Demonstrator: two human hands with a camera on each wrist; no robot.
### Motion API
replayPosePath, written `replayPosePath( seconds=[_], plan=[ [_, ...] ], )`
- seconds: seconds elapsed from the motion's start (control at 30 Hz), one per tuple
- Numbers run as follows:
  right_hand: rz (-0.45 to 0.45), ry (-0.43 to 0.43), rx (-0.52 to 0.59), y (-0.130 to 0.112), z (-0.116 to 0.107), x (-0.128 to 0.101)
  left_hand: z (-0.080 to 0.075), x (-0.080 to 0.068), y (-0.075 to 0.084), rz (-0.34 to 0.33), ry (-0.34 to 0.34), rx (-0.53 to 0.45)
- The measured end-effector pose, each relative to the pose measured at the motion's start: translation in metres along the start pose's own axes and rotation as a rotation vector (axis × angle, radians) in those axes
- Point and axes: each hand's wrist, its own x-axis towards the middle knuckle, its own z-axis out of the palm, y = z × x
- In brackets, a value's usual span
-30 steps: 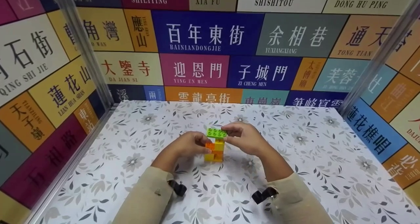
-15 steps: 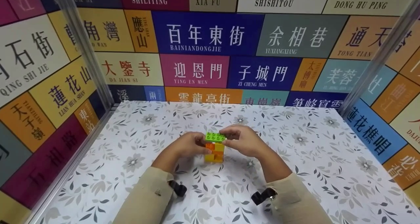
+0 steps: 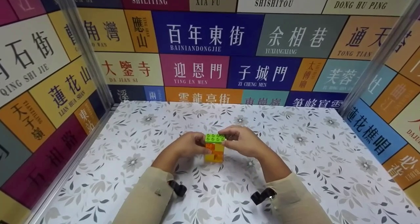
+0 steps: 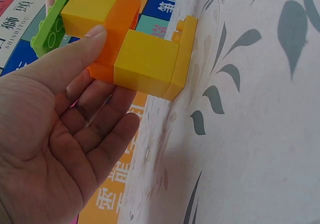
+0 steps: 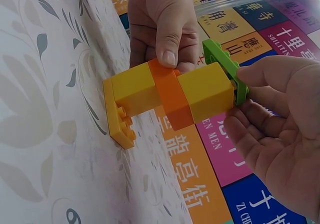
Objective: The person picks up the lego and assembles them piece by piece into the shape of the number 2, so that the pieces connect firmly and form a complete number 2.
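A small stack of toy building bricks stands on the table in front of me. From the bottom it has a thin yellow-orange plate, a yellow brick, an orange brick and another yellow brick. A thin green studded plate lies at the top, jutting past the upper yellow brick on one side. My left hand holds the stack at the orange brick, its thumb across the side. My right hand pinches the green plate by its right end.
The table has a white cover printed with grey leaves and flowers. Colourful sign-printed walls rise behind and at both sides, with clear corner strips. Black wrist straps sit at the sleeves.
My right hand has come down slightly and to the left with the green plate, closing the gap above the upper yellow brick. The left hand and the stack have hardly moved.
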Motion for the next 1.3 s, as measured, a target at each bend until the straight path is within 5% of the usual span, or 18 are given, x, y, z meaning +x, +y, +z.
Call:
replayPosePath(
  seconds=[1.3],
  plan=[
    [0.045,0.058,-0.091,-0.0002,0.0068,0.0010,0.0007,-0.0021,0.0030,-0.006,0.013,-0.007]
  ],
)
